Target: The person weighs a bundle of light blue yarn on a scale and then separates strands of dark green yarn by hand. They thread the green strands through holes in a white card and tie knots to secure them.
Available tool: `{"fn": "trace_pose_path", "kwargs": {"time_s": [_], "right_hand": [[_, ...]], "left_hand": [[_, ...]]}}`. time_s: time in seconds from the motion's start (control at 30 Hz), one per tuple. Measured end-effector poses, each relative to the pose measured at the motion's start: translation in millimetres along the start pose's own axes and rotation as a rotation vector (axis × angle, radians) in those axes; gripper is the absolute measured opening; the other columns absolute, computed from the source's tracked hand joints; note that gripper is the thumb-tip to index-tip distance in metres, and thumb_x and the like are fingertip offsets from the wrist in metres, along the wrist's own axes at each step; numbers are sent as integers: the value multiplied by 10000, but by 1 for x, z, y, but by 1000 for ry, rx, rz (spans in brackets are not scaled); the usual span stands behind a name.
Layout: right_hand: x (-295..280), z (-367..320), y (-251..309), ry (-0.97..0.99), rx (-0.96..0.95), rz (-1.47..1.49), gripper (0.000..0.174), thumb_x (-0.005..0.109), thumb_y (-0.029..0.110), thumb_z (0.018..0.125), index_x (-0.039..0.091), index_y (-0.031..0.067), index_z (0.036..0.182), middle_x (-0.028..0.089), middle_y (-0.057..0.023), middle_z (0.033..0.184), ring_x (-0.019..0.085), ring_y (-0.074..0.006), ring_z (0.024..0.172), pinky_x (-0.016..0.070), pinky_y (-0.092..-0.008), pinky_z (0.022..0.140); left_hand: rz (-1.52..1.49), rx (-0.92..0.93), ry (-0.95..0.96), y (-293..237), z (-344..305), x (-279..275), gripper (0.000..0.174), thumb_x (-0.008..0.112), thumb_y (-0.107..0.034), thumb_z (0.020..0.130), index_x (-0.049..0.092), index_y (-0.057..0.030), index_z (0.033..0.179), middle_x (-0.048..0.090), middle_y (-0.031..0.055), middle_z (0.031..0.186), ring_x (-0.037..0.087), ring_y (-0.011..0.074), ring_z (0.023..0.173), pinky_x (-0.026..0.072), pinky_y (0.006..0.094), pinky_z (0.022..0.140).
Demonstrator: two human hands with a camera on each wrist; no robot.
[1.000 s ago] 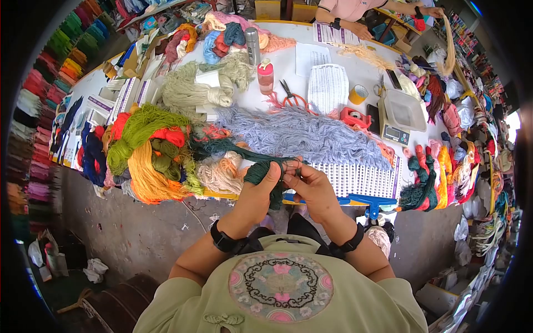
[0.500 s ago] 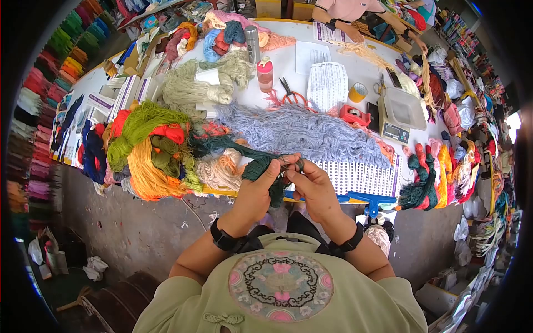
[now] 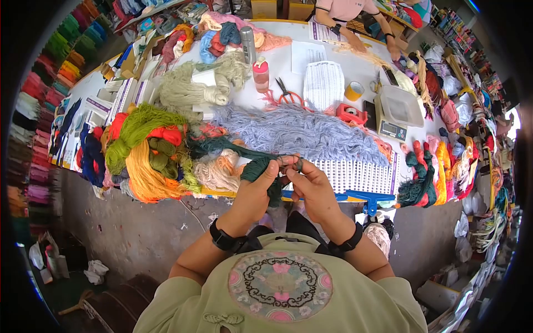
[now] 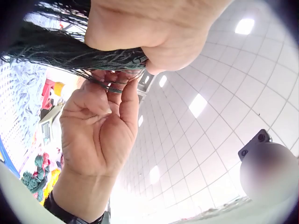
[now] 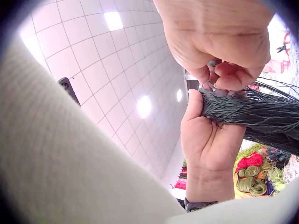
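In the head view, both hands meet over the table's front edge at a skein of dark green yarn [image 3: 256, 169]. My left hand [image 3: 256, 190] grips the skein, its thumb lying along the top. Beside it, my right hand [image 3: 315, 190] has its fingers bent and pinches a few loose green strands. The left wrist view shows the yarn bundle [image 4: 74, 53] running leftward from the left hand, with thin strands reaching the right hand [image 4: 100, 126]. From the right wrist, the bundle [image 5: 257, 109] lies across the left palm [image 5: 210, 135]. The right fingertips are partly hidden.
Blue-grey yarn [image 3: 300, 133] covers the table's middle. Piled green, orange and red skeins [image 3: 150, 150] stand left. Scissors [image 3: 288, 94], a pink bottle [image 3: 261, 76], a tape dispenser [image 3: 353, 114] and a scale [image 3: 392, 129] lie beyond. Another person [image 3: 347, 14] works across the table.
Both hands stay at the green yarn, the right fingers shifting slightly at the strands. The person opposite has lowered a hank of pale yarn at the right. The head view has shifted slightly.
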State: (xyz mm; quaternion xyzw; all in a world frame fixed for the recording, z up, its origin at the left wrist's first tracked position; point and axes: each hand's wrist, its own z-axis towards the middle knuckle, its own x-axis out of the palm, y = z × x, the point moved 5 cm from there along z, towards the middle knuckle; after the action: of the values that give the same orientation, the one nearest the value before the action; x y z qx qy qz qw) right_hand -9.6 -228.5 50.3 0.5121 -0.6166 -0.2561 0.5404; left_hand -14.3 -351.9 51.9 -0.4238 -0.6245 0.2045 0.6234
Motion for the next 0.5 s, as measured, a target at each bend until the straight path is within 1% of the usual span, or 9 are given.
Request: {"fn": "trace_pose_path", "kwargs": {"time_s": [0.13,0.2,0.27,0.4,0.47,0.5], "right_hand": [[1,0,0,8,37,24,198,590,162,922,619,105,1110,642,37,961,610,-38,837,414,-171,506],[1,1,-3,10,51,22,204,591,156,921,617,106,1117,640,36,973,616,-41,857,413,-170,504],[4,2,-2,-1,-16,-29,242,592,150,922,604,91,1156,628,33,949,518,-10,694,420,-168,502],[3,4,-4,18,-47,-124,245,612,137,909,606,93,1150,624,39,964,522,-11,711,421,-160,488],[5,5,-3,20,-84,-186,205,635,143,895,618,92,1093,599,40,859,476,-19,580,389,-170,459],[6,5,-3,20,-83,-185,205,635,143,895,618,92,1093,599,40,859,476,-19,580,389,-170,459]], "left_hand": [[-36,-8,23,-2,-1,2,354,498,-317,972,601,-6,1108,570,138,1235,545,219,1121,453,373,942],[-6,1,27,-2,-1,0,353,497,-315,972,602,-6,1108,570,136,1237,544,218,1121,454,374,941],[24,12,30,-1,-1,-1,352,496,-313,973,603,-6,1108,569,133,1239,544,217,1121,454,375,940],[51,32,63,1,0,-3,343,490,-296,977,599,-9,1130,561,126,1255,554,212,1104,460,365,927],[51,25,73,1,0,-3,338,488,-288,978,597,-11,1137,559,124,1260,558,210,1097,462,362,922],[58,8,69,1,-1,-3,332,486,-282,979,597,-14,1141,556,123,1263,561,208,1090,461,362,925]]}}
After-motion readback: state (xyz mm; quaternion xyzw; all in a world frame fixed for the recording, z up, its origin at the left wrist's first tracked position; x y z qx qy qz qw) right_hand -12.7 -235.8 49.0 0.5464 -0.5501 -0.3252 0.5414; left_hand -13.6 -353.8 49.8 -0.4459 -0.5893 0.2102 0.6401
